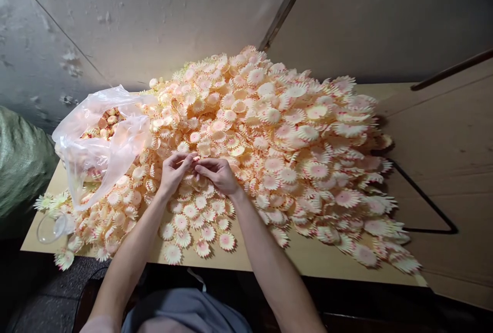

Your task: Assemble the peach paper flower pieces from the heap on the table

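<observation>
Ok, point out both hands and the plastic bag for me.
left hand (174, 167), head view, back of the hand.
right hand (217, 173), head view, back of the hand.
plastic bag (115, 148), head view, its crumpled side.

Flower heap (285, 153) everywhere; bare table edge (308, 258).

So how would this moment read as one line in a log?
left hand: pinching small flower piece | right hand: fingertips on same piece | under hands: flower pile on table | plastic bag: at left
</observation>
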Demonstrator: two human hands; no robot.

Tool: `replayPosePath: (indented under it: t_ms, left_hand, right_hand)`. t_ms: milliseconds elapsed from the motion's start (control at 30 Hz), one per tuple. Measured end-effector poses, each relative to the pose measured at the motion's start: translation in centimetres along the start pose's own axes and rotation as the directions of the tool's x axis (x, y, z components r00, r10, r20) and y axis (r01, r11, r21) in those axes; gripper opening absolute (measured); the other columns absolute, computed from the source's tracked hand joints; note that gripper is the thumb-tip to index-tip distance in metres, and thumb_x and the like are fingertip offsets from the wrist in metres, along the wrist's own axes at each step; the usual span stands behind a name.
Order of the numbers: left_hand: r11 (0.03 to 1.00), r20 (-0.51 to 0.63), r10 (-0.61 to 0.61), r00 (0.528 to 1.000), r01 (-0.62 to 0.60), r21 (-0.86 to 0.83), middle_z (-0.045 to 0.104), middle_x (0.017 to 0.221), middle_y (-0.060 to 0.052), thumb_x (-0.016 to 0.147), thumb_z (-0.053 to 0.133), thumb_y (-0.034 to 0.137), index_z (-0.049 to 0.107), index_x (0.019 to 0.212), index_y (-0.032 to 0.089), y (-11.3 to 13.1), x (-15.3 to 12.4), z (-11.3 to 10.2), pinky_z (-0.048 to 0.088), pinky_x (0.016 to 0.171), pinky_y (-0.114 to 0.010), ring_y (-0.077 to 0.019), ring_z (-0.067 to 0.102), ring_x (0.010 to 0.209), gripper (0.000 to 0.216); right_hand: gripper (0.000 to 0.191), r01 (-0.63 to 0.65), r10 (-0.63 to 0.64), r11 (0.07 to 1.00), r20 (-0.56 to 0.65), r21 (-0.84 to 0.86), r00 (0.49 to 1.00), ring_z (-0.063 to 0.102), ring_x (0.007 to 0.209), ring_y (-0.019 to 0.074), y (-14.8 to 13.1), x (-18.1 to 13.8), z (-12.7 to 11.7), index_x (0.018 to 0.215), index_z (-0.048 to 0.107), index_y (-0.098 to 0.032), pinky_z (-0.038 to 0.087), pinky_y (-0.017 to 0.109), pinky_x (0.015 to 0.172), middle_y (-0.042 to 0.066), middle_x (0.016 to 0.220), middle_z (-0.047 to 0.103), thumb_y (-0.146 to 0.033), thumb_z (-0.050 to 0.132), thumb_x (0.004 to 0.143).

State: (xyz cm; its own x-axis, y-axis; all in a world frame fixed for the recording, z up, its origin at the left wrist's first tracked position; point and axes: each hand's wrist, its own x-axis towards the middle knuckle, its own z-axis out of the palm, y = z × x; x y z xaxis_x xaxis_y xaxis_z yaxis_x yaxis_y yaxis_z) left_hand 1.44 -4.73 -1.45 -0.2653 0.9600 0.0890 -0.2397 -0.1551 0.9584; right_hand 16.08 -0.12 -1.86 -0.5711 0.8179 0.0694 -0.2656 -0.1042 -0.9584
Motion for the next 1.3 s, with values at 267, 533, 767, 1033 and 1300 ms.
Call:
replayPosePath:
  t_ms: [267,533,767,1033,1300]
  left_hand:
    - [1.0,0.012,-0.026,1.0,0.026,-0.006,0.073,0.08,-0.005,0.073,0.073,0.037,0.067,0.066,0.014,-0.58,0.18,-0.27,0.051,0.079,-0.027,-0.0181,0.068,0.086,0.025]
    - [0.997,0.017,-0.064,0.998,0.064,-0.032,0.074,0.089,-0.007,0.074,0.073,0.039,0.067,0.067,0.015,-0.55,0.18,-0.3,0.051,0.08,-0.029,-0.0181,0.068,0.085,0.026]
    - [0.994,0.015,-0.093,0.996,0.093,-0.054,0.074,0.094,-0.007,0.073,0.074,0.038,0.067,0.068,0.014,-0.8,0.22,-0.44,0.051,0.072,-0.024,-0.0164,0.067,0.085,0.025]
    - [0.997,0.008,-0.07,0.997,0.071,-0.011,0.073,0.087,-0.006,0.074,0.073,0.04,0.067,0.071,0.013,-0.72,0.21,-0.47,0.052,0.07,-0.024,-0.0143,0.066,0.075,0.028]
    - [0.994,0.031,-0.032,0.999,0.029,0.103,0.073,0.086,-0.006,0.074,0.073,0.038,0.068,0.087,0.013,-0.07,-0.28,0.29,0.053,0.073,-0.025,-0.0141,0.067,0.076,0.029]
  right_hand:
    - [0.022,-0.015,0.011,0.999,-0.131,-0.035,0.991,0.067,0.062,0.0154,0.13,0.41,0.13,0.078,0.076,-0.019,0.057,0.029,0.064,0.002,0.075,0.075,-0.032,0.083,0.061]
    - [0.028,-0.024,0.021,1.0,-0.132,-0.02,0.991,0.066,0.061,0.0155,-0.13,0.4,0.3,0.077,0.075,-0.019,0.057,0.03,0.064,0.002,0.074,0.074,-0.037,0.084,0.058]
    - [0.026,0.003,-0.009,0.999,-0.103,-0.051,0.995,0.064,0.059,0.0138,-0.18,0.38,0.12,0.078,0.075,-0.018,0.056,0.028,0.061,0.002,0.071,0.073,-0.039,0.08,0.065]
    - [0.021,-0.016,0.013,0.999,-0.098,-0.031,0.995,0.064,0.06,0.0146,-0.06,0.25,-0.13,0.079,0.074,-0.019,0.055,0.029,0.062,0.002,0.071,0.072,-0.036,0.078,0.068]
    - [0.014,-0.05,0.049,0.999,-0.064,-0.015,0.997,0.058,0.06,0.0125,-0.29,0.36,-0.31,0.07,0.068,-0.018,0.05,0.025,0.06,-0.001,0.064,0.065,-0.031,0.072,0.069]
